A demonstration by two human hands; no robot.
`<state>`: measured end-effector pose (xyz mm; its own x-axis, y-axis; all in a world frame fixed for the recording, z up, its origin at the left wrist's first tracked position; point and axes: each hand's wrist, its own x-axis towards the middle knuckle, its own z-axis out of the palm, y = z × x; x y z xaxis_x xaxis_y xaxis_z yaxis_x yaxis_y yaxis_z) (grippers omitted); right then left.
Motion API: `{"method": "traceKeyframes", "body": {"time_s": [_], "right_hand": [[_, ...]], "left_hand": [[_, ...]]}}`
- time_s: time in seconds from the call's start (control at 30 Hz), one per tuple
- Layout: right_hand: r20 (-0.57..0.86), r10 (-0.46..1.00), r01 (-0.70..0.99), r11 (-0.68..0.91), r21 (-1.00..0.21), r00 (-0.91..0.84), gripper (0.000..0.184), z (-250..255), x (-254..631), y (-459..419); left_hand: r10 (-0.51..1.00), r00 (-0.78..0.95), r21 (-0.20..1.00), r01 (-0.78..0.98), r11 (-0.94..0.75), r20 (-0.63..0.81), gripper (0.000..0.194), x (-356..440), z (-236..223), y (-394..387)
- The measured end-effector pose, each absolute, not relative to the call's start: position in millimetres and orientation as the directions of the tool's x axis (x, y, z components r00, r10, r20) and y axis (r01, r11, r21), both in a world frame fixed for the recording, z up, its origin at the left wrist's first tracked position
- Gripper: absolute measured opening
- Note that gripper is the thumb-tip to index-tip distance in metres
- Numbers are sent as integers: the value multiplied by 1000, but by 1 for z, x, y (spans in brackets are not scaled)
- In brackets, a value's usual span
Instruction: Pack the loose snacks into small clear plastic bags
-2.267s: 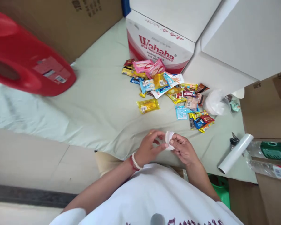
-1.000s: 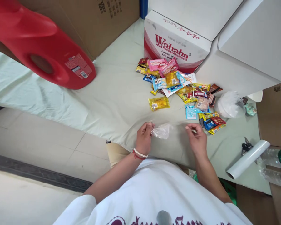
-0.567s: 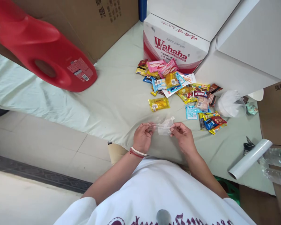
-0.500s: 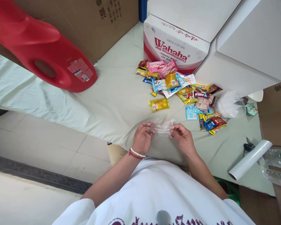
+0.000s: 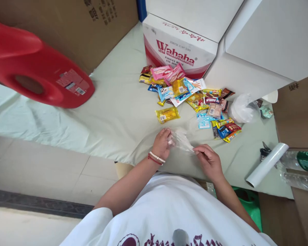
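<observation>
My left hand [image 5: 162,143], with a bead bracelet on the wrist, pinches one end of a small clear plastic bag [image 5: 181,139]. My right hand [image 5: 208,161] pinches the bag's other end, lower and to the right. The bag hangs stretched between both hands just above the pale green cloth [image 5: 113,112]. Beyond my hands lies a pile of snack packets [image 5: 187,99], with a single yellow packet [image 5: 167,114] nearest my left hand.
A red jug [image 5: 36,75] lies at the left. A Wahaha carton [image 5: 178,51] and white boxes [image 5: 259,44] stand behind the snacks. A crumpled clear bag [image 5: 242,108], a white roll [image 5: 266,165], scissors [image 5: 265,149] and bottles [image 5: 297,164] sit at the right.
The folded white piece has been opened out into a clear bag. My right hand let go briefly, took it again, and has now drawn its end down and to the right.
</observation>
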<state>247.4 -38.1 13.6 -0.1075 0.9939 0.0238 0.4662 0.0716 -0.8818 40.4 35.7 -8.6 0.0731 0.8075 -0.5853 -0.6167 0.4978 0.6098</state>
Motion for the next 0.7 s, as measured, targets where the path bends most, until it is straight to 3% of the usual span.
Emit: {"method": "traceKeyframes", "body": {"time_s": [0.13,0.2,0.37,0.47,0.57,0.7], "right_hand": [[-285,958,380,-247,-891,-44,37,6,263,-47],[-352,936,293,-342,-893,22,47,7,266,-41],[-334,941,207,-319,-925,-46,54,10,240,-3],[-341,937,124,-348,-929,71,46,7,221,20],[-383,904,82,-403,-911,191,48,-1,223,30],[-326,899,245,-400,-883,293,47,-4,237,24]], "left_hand": [[811,146,606,-592,530,-567,48,45,-7,28],[831,173,665,-525,531,-528,57,46,-6,23],[829,351,801,-268,535,-436,68,47,-6,12],[851,291,831,-231,507,-438,69,35,-9,13],[831,167,769,-317,555,-531,72,14,-12,18],[738,237,639,-379,669,-632,80,-7,-13,20]]}}
